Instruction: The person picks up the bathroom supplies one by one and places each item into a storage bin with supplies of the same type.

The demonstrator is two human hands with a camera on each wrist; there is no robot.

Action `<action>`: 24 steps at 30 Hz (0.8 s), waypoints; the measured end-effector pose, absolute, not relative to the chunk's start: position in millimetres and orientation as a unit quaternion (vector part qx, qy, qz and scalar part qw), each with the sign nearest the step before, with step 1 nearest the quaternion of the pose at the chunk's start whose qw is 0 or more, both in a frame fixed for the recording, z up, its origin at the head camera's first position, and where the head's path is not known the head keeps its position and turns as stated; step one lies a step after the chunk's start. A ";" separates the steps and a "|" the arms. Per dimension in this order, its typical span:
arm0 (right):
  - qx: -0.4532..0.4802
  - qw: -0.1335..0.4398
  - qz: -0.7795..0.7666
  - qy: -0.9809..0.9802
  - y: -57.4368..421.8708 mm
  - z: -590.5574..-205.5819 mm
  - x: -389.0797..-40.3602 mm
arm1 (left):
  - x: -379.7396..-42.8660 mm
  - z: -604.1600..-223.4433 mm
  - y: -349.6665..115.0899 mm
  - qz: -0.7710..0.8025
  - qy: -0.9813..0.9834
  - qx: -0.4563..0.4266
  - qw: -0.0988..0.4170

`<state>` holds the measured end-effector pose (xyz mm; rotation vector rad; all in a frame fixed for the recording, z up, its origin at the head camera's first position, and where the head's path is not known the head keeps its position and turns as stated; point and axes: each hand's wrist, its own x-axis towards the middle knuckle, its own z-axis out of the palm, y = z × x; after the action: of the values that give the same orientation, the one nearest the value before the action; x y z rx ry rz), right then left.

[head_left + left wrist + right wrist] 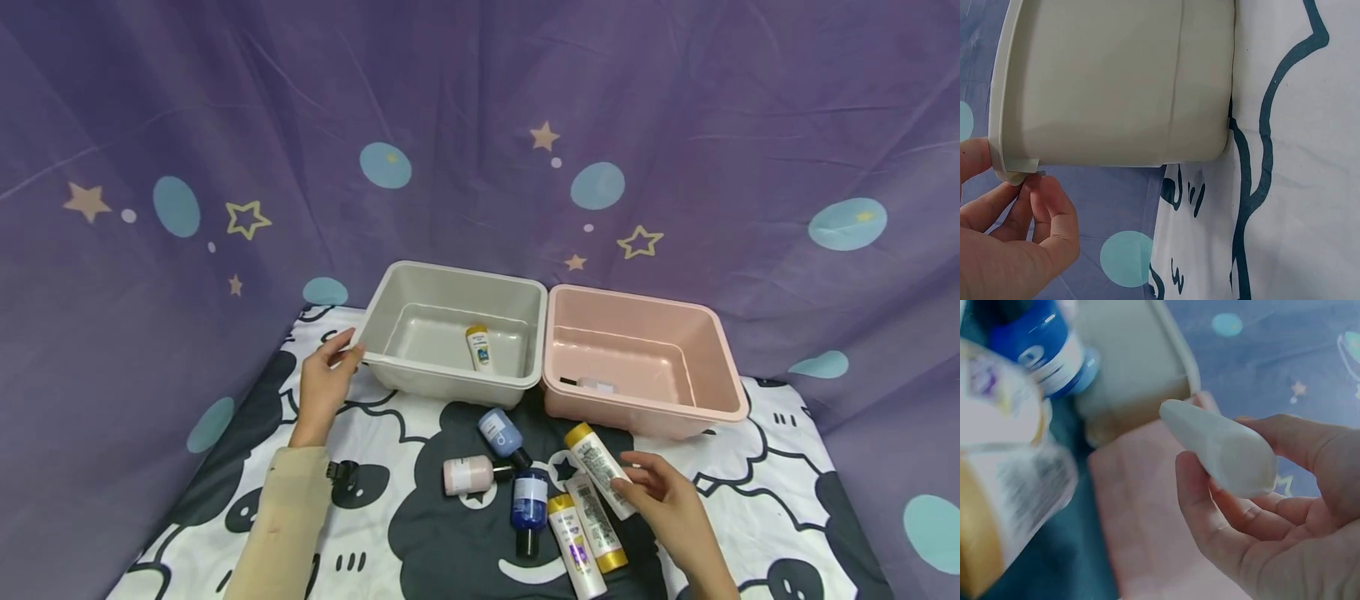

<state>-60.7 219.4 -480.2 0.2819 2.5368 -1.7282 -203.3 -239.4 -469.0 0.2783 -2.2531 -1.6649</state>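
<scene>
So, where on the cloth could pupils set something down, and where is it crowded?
Free: the cloth between the left sleeve and the pink bottle; also right of the right hand, in front of the pink bin. Crowded: the middle, where three bottles and two white tubes lie close together.

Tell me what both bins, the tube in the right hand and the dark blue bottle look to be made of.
Grey bin and pink bin: likely moulded plastic, smooth, softly shiny; light glints along their inner edges. White tube: probably plastic with a satin finish; its smooth surface shows only soft shading. Dark blue bottle: glossy plastic or glass; its highlights leave that open.
</scene>
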 end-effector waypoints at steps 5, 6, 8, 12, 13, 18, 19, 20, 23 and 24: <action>0.019 0.004 -0.602 0.798 207.0 -460.0 -70.0 | -203.8 -470.8 -240.2 -0.589 -0.785 0.100 0.162; 0.002 -0.001 -0.607 0.795 204.5 -455.3 -72.7 | -203.9 -471.3 -240.2 -0.589 -0.785 0.100 0.163; -0.031 -0.014 -0.617 0.786 199.4 -446.1 -79.4 | -203.7 -472.2 -239.8 -0.587 -0.787 0.100 0.164; -0.092 -0.028 -0.635 0.766 190.4 -426.4 -98.9 | -203.4 -473.7 -239.3 -0.587 -0.786 0.103 0.166; -0.100 -0.030 -0.637 0.764 188.6 -421.3 -104.5 | -203.2 -474.1 -239.2 -0.587 -0.786 0.104 0.165; -0.119 -0.036 -0.632 0.765 177.8 -395.4 -135.4 | -204.2 -476.5 -239.7 -0.586 -0.785 0.102 0.169; -0.118 -0.034 -0.633 0.764 175.1 -390.7 -142.0 | -204.3 -476.7 -239.6 -0.586 -0.785 0.102 0.172; -0.117 -0.031 -0.635 0.763 172.0 -386.6 -149.0 | -204.3 -477.0 -239.7 -0.587 -0.784 0.102 0.174; -0.113 -0.014 -0.644 0.757 162.4 -376.6 -170.5 | -203.1 -477.3 -239.1 -0.591 -0.780 0.100 0.179; -0.112 -0.008 -0.645 0.756 158.8 -374.1 -177.7 | -202.8 -477.6 -238.8 -0.593 -0.779 0.099 0.180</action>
<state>-177.7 158.8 -374.1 -0.3523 2.3867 -2.0371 -202.8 -238.8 -477.6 0.2806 -2.1999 -1.6748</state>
